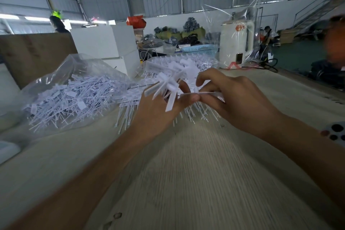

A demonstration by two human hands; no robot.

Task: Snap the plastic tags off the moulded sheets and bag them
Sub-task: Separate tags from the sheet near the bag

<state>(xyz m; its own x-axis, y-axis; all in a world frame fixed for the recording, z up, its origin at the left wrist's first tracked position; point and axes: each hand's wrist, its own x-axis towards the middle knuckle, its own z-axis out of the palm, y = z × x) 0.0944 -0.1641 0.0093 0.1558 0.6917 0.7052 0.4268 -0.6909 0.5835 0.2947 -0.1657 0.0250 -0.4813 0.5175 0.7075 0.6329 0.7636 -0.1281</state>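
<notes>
**Tags Bunched in One Hand, Sheet Worked in the Other**

On the far left of the pale wood-grain desk (186,183), a clear plastic bag (61,73) lay slumped on its side with its mouth open toward the worker, heaped with loose white plastic tags with long thin tails (61,99). It sat within easy reach of the left arm, probably so that a handful could be dropped in without stretching.

Just right of the bag, a spread of white moulded sheets (177,63) waited across the middle of the desk, their thin tails fanning toward the near edge; these appeared to be the stock not yet broken apart.

Above that spread, the left hand (158,110) was curled round a bunch of snapped-off white tags (168,86), which splayed out of its grip like a fan. Holding them gathered this way likely saved a trip to the bag after each snap.

Beside it, almost touching, the right hand (235,99) pinched the edge of a thin white sheet strip (209,93) between thumb and curled fingers, held flat and close to the left hand, seemingly so the next tag could be twisted off against it.

Further right stood a tall cream-white plastic appliance (237,41) wrapped in clear film at the back of the desk, well apart from the work.
</notes>
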